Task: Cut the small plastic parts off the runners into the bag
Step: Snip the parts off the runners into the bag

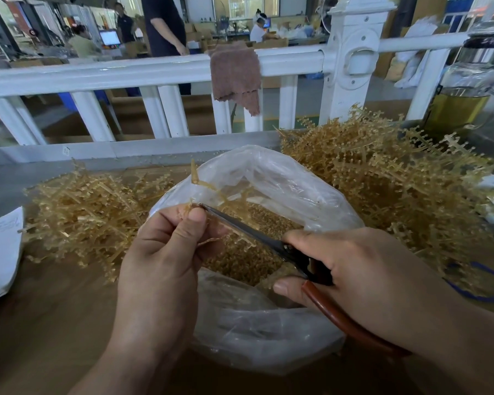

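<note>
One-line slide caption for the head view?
Left hand pinches a runner over the bag; right hand holds scissors to it.

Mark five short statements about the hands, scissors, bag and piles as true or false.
1. The right hand holds the scissors. True.
2. The left hand lies flat on the table. False: its fingers pinch a runner over the bag.
3. The bag is empty. False: it holds a heap of small parts.
4. A cloth hangs over the white railing. True.
5. Runners are piled only to the left of the bag. False: there is a left pile and a right pile.
</note>
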